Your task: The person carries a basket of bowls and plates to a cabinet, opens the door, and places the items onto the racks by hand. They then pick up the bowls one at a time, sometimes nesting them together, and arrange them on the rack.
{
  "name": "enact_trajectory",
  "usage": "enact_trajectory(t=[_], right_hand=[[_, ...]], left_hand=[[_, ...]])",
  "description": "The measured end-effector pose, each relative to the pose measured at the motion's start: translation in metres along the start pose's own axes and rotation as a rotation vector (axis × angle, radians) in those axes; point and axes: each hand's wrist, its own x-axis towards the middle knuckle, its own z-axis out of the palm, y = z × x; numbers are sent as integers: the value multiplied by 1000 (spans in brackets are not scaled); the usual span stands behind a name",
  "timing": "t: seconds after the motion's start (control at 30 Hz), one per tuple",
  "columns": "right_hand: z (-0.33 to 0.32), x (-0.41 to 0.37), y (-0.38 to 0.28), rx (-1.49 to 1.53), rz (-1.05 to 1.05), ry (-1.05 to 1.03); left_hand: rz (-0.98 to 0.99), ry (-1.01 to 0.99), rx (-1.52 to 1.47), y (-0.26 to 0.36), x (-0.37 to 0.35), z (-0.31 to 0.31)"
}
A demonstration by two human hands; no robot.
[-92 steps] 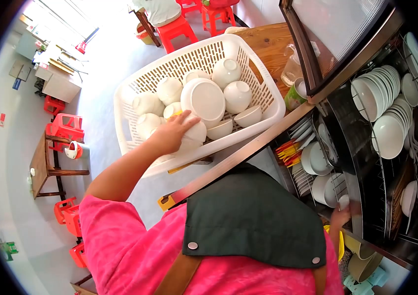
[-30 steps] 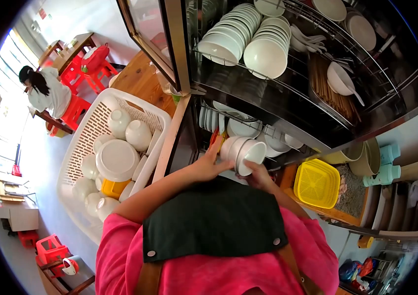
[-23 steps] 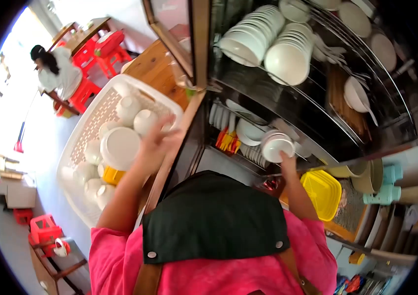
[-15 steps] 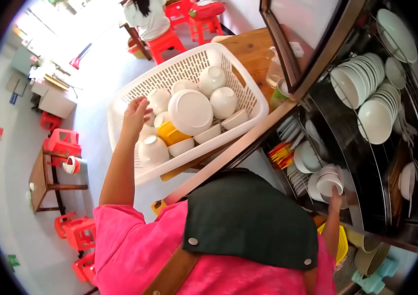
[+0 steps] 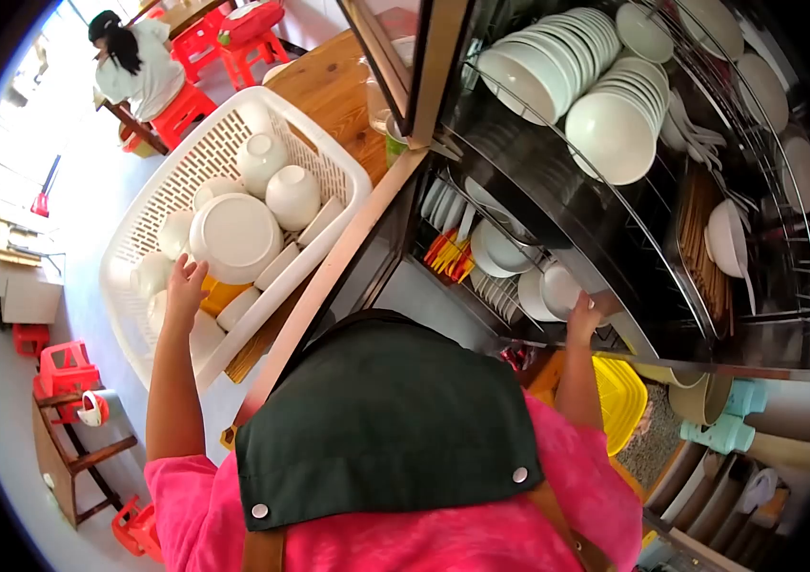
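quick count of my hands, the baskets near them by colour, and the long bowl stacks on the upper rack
Hands: 2, left hand and right hand
White basket: 1
Yellow basket: 1
Long bowl stacks: 2
Total: 6

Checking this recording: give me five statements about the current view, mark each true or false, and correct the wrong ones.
1. The left hand is at the white basket. True.
2. The right hand is at the upper level of the cabinet. False: it is at a white bowl on the lower level.
3. The large round dish in the white basket lies open side up. False: its base faces up.
4. The person wears a dark apron over a pink top. True.
5. The chopsticks lie in the yellow basket. False: they lie in the upper level of the cabinet.
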Motion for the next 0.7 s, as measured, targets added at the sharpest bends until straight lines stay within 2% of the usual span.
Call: enact_trajectory(t=[0.1, 0.17, 0.3, 0.37, 0.4, 0.47, 0.5, 0.57, 0.6, 0.63, 0.67, 0.7], right_hand=[[-8, 32, 3, -291, 2, -91], [-13, 46, -7, -460, 34, -177], [-10, 60, -34, -715, 59, -379], [-7, 62, -48, -798, 56, -464], [-5, 63, -54, -830, 49, -494], [-1, 56, -68, -890, 28, -538], [1, 48, -79, -906, 8, -542], [3, 10, -105, -938, -130, -412], [2, -14, -124, -852, -234, -341], [7, -38, -137, -643, -624, -177], [20, -63, -133, -276, -385, -354], [29, -88, -163, 250, 164, -653]], left_hand=[[-94, -57, -83, 6, 19, 9], [-233, -125, -79, 2, 40, 10], [-185, -168, -229, 6, 51, 19], [-38, -202, -590, 30, 34, 30], [-41, -208, -588, 42, 25, 33], [263, -189, -426, 72, 6, 34], [263, -194, -426, 90, -6, 33], [541, -174, -210, 125, -43, 26], [622, -159, -16, 145, -69, 21], [697, -142, 180, 166, -95, 19], [920, -223, 213, 185, -115, 21], [1141, -310, 247, 197, -131, 28]])
